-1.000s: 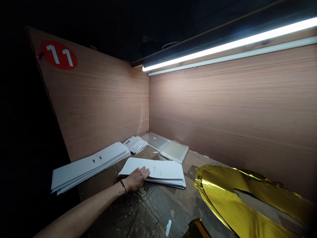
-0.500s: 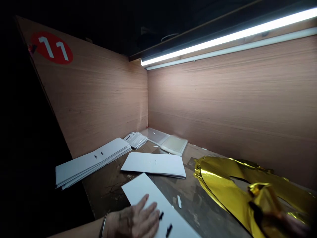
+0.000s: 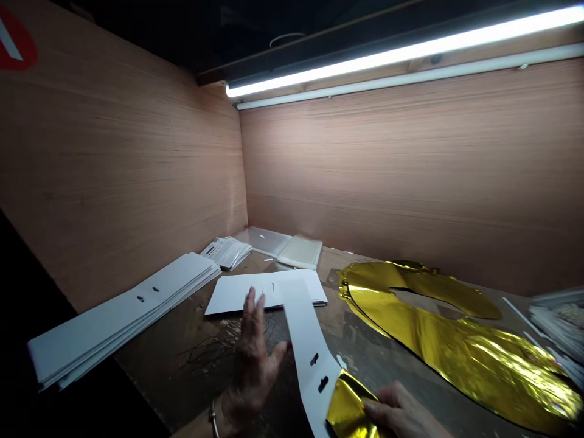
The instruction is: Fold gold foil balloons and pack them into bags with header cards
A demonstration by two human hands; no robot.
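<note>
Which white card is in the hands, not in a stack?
The single slotted card at the left hand, its near end by the right hand's gold foil; the wall stack and middle stack lie flat.

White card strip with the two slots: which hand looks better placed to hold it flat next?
Left, probably. The left hand lies open beside the white card strip, thumb against its edge. The right hand is occupied, pinching folded gold foil at the strip's near end.
</note>
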